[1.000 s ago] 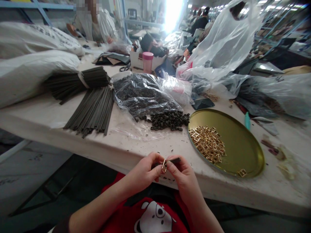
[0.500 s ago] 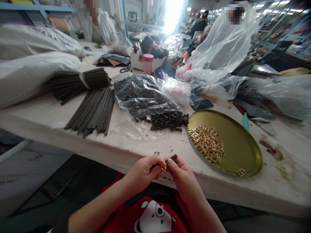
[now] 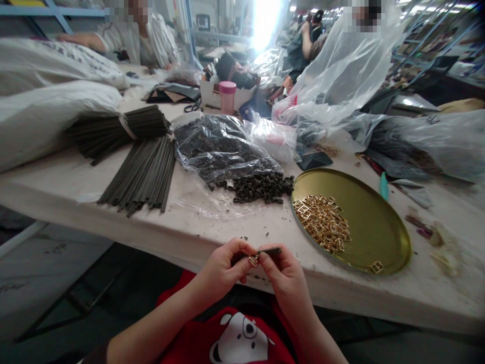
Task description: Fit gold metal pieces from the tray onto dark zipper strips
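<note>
Close together at the table's front edge, my two hands work on a dark strap (image 3: 272,250) and a small gold buckle (image 3: 253,260). My left hand (image 3: 223,265) pinches the buckle between thumb and forefinger, and part of the strap seems tucked inside that hand. With thumb and fingers my right hand (image 3: 286,273) grips the strap, whose end sticks out to the right. How the strap passes through the buckle is too small to tell. To the right, a pile of gold buckles (image 3: 322,222) lies on a round gold tray (image 3: 375,212).
Small black loops (image 3: 259,188) spill from a clear plastic bag (image 3: 227,146) beyond my hands. Dark strips (image 3: 140,174) lie at the left below a tied bundle (image 3: 147,121). A pink-lidded jar (image 3: 227,98) stands behind. Across the table sits another person (image 3: 142,45).
The buckle has turned and shows more of its frame between my fingers. In my right hand the strap has tilted flatter. Both hands stay at the table edge.
</note>
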Demonstrator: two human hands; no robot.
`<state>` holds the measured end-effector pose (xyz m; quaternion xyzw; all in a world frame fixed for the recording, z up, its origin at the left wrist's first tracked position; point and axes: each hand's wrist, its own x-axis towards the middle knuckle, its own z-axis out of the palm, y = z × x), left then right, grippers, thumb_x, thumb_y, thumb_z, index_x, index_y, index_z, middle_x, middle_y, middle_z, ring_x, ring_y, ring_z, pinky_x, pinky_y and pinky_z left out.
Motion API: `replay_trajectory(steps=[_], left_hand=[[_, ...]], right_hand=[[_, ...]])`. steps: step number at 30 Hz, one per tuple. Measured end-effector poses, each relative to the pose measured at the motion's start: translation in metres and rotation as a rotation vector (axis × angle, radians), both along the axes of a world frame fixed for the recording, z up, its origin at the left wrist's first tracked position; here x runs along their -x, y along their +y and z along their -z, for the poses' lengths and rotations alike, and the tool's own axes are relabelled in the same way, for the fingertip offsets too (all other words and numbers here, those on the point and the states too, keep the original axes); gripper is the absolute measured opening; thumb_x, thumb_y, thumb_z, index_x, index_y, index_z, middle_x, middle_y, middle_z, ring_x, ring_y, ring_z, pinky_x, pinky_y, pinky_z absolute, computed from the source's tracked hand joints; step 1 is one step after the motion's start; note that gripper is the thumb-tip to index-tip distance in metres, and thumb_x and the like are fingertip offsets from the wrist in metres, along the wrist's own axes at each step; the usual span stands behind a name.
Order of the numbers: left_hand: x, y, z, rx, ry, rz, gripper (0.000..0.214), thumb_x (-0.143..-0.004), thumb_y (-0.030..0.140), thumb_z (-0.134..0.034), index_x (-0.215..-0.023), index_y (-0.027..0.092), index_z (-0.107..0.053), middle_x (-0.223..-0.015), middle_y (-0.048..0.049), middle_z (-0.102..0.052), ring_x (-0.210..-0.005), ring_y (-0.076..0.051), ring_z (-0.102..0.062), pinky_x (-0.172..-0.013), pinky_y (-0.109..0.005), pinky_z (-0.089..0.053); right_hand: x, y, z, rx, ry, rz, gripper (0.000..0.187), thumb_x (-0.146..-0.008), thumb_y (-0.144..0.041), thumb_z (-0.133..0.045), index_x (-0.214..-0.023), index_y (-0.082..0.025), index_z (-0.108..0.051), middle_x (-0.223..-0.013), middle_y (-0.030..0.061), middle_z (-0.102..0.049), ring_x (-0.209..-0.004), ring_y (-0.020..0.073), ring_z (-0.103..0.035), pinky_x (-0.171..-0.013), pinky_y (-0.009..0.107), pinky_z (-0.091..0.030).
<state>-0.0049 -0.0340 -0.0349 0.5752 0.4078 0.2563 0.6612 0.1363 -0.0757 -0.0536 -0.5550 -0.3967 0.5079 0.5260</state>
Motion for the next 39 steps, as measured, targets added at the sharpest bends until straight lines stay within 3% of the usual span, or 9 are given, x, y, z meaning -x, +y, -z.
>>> replay_trajectory(steps=[6,10,17,20,23,27,32,39], left_hand=[[0.004,-0.001,-0.004,-0.085,0.050,-0.006,0.013,-0.078,0.026,-0.055,-0.086,0.016,-0.054,-0.078,0.0001,-0.057,-0.072,-0.012,-0.052,-0.066,-0.023,-0.043],[0.006,-0.003,-0.003,-0.042,0.035,-0.014,0.015,-0.080,0.028,-0.055,-0.088,0.015,-0.053,-0.079,0.0002,-0.056,-0.071,-0.011,-0.052,-0.065,-0.022,-0.043],[0.003,-0.001,-0.003,-0.024,-0.002,-0.062,0.013,-0.078,0.024,-0.056,-0.087,0.015,-0.052,-0.082,-0.0003,-0.057,-0.078,-0.013,-0.054,-0.072,-0.025,-0.044],[0.003,0.002,-0.004,0.038,0.011,-0.012,0.014,-0.078,0.023,-0.057,-0.089,0.015,-0.054,-0.082,-0.0005,-0.059,-0.078,-0.013,-0.055,-0.074,-0.026,-0.044],[0.005,0.005,-0.001,0.143,-0.057,0.042,0.016,-0.078,0.026,-0.057,-0.088,0.015,-0.055,-0.082,-0.0014,-0.061,-0.078,-0.014,-0.057,-0.071,-0.026,-0.044],[0.006,0.008,0.004,0.195,-0.102,0.029,0.016,-0.077,0.027,-0.059,-0.086,0.014,-0.056,-0.081,-0.0014,-0.061,-0.079,-0.014,-0.057,-0.073,-0.025,-0.044],[0.004,0.008,0.000,0.146,0.024,0.018,0.014,-0.077,0.023,-0.058,-0.087,0.013,-0.058,-0.081,-0.0006,-0.062,-0.076,-0.013,-0.057,-0.071,-0.023,-0.043],[0.005,0.003,-0.005,0.036,0.116,0.035,0.013,-0.077,0.018,-0.055,-0.088,0.014,-0.061,-0.085,-0.0020,-0.065,-0.082,-0.015,-0.058,-0.075,-0.024,-0.044]], right_hand=[[0.004,-0.005,0.002,-0.019,-0.107,0.046,0.013,-0.077,-0.032,-0.060,-0.076,-0.019,-0.057,-0.069,-0.0003,-0.059,-0.064,0.0146,-0.053,-0.060,0.025,-0.042],[0.006,-0.006,0.003,-0.065,-0.181,0.023,0.008,-0.079,-0.028,-0.057,-0.077,-0.020,-0.056,-0.071,0.0004,-0.059,-0.066,0.0150,-0.054,-0.063,0.027,-0.044],[0.002,-0.009,-0.012,-0.307,-0.435,0.072,0.005,-0.076,-0.019,-0.060,-0.077,-0.023,-0.061,-0.076,0.0023,-0.060,-0.073,0.0180,-0.056,-0.067,0.029,-0.043],[-0.005,-0.010,-0.021,-0.344,-0.391,-0.013,0.015,-0.083,-0.023,-0.050,-0.089,-0.024,-0.064,-0.081,0.0042,-0.059,-0.075,0.0185,-0.055,-0.066,0.029,-0.043],[-0.013,-0.007,-0.023,-0.250,-0.224,-0.153,0.030,-0.090,-0.030,-0.038,-0.091,-0.023,-0.066,-0.081,0.0047,-0.057,-0.075,0.0171,-0.054,-0.065,0.028,-0.043],[-0.017,0.002,-0.020,-0.144,-0.121,-0.307,0.019,-0.086,-0.030,-0.049,-0.091,-0.024,-0.066,-0.082,0.0030,-0.054,-0.079,0.0161,-0.054,-0.070,0.027,-0.044],[-0.017,0.007,-0.017,-0.148,-0.235,-0.380,0.009,-0.080,-0.019,-0.056,-0.082,-0.024,-0.064,-0.082,0.0006,-0.051,-0.081,0.0147,-0.052,-0.072,0.026,-0.043],[-0.017,0.005,-0.021,-0.227,-0.481,-0.493,0.011,-0.077,-0.010,-0.056,-0.078,-0.021,-0.054,-0.083,-0.0004,-0.050,-0.078,0.0130,-0.051,-0.070,0.024,-0.042]])
